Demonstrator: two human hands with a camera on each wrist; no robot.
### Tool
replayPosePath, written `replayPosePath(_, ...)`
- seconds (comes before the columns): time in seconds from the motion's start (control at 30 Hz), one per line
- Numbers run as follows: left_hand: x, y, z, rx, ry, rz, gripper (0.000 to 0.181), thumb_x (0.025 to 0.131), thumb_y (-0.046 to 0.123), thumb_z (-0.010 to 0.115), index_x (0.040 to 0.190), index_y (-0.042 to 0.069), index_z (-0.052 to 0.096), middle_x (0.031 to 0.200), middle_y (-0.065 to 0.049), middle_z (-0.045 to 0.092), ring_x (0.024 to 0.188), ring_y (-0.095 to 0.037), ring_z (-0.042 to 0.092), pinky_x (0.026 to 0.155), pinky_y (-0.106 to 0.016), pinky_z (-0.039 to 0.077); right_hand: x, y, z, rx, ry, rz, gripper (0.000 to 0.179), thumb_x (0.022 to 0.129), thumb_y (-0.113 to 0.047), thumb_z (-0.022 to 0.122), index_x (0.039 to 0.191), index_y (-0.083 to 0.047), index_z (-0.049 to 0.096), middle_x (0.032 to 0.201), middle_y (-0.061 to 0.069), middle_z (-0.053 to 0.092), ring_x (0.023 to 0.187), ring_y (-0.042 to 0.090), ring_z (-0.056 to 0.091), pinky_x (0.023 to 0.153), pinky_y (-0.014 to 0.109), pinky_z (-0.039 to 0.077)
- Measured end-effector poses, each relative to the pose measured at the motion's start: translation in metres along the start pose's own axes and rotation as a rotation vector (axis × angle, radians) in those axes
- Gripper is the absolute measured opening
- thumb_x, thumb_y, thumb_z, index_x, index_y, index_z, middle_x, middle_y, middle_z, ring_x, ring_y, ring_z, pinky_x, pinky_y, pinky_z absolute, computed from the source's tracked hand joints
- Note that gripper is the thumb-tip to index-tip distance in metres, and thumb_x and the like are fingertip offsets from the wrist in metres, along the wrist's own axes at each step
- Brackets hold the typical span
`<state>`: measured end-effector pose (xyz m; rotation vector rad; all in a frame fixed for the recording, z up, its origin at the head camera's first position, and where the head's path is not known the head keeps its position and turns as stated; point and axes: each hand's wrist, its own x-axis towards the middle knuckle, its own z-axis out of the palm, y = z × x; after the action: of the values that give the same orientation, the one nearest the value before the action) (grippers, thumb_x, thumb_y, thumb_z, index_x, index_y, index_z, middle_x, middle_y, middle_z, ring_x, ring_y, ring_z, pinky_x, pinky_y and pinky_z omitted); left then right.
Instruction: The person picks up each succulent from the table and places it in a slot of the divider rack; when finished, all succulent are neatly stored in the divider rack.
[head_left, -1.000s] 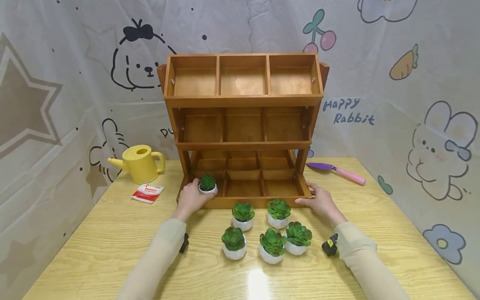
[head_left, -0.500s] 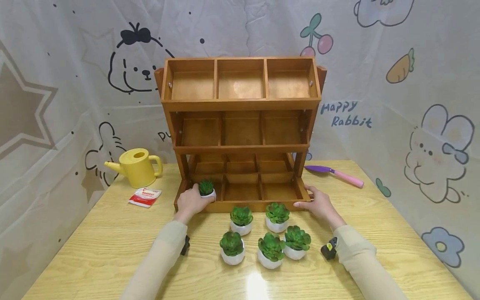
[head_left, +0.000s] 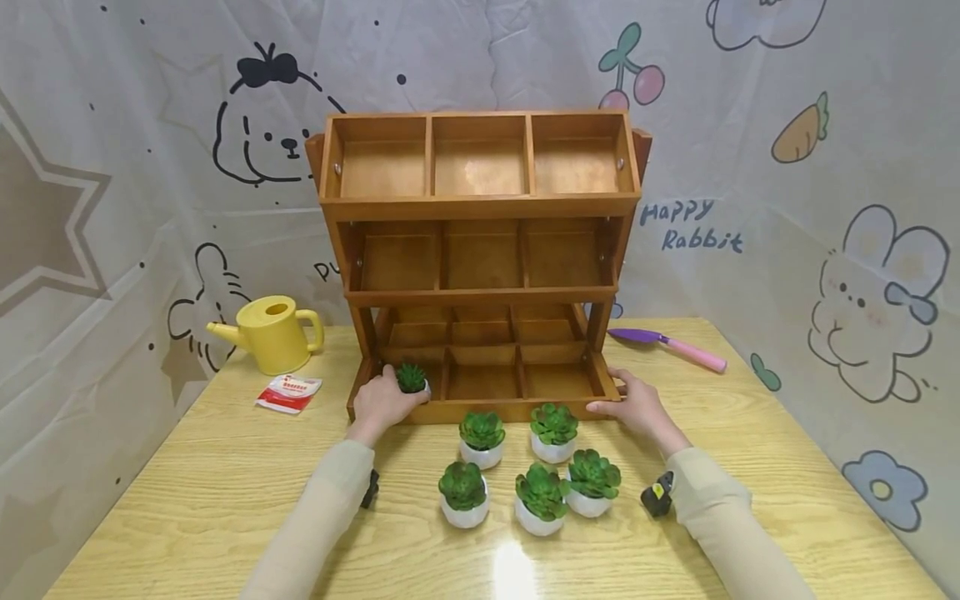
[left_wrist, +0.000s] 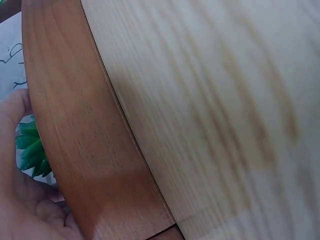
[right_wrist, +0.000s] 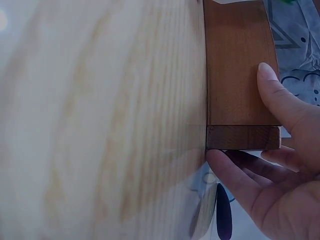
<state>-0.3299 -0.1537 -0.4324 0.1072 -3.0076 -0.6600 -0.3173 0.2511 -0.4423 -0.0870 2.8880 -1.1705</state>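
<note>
Cartoon-printed cloth (head_left: 450,50) hangs behind and beside a wood-grain table (head_left: 202,500). Your left hand (head_left: 381,406) curls its fingers round a small spiky plant (head_left: 411,378), roughly upright in the front left compartment (head_left: 436,368) of the rack (head_left: 480,258); whether its base rests on the bottom, the views hide. Your right hand (head_left: 640,406) grips the rack's right front corner, thumb against the front. To seat the plant well, I'd lower it level, clear of the compartment's sides, and loosen your left fingers only once it sits firm, bracing the rack lightly with your right. Five leafier plants (head_left: 540,493) stand on the table nearer you, between your two sets of fingers. Left of your left fingers lies a packet (head_left: 288,393), a yellow can (head_left: 276,337) just beyond; past your right fingers rests a trowel (head_left: 667,342).
</note>
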Motion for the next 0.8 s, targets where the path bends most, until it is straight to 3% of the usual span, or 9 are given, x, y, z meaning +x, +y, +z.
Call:
replayPosePath(0.47,-0.005,0.001,-0.003,-0.059,0.015,0.026,0.082,0.081,0.052,0.065,0.131,-0.01,0.042,0.116,-0.029,0.058,0.1,-0.044,0.06,0.082,-0.054,0.05,0.001,-0.001,-0.001,0.001,-0.007,0.018,0.088,0.083,-0.038,0.074,0.147,0.001,0.029,0.136,0.034,0.046,0.124,0.047,0.047,0.098,0.055,0.043)
replayPosePath(0.7,-0.013,0.004,-0.006,-0.146,-0.035,0.037,0.094,0.085,0.051,0.063,0.142,-0.013,0.025,0.137,-0.036,0.036,0.117,-0.05,0.05,0.094,-0.057,0.045,0.0,-0.004,0.0,0.024,-0.004,0.002,0.089,0.082,-0.037,0.075,0.147,0.003,0.029,0.132,0.035,0.049,0.119,0.046,0.052,0.095,0.053,0.046)
replayPosePath(0.8,-0.016,0.006,-0.01,-0.207,-0.001,0.038,0.099,0.084,0.053,0.064,0.145,-0.011,0.019,0.143,-0.035,0.027,0.123,-0.051,0.044,0.096,-0.058,0.043,-0.001,-0.003,0.0,0.033,-0.002,0.002,0.089,0.082,-0.036,0.075,0.147,0.003,0.029,0.131,0.035,0.05,0.118,0.046,0.052,0.095,0.053,0.045)
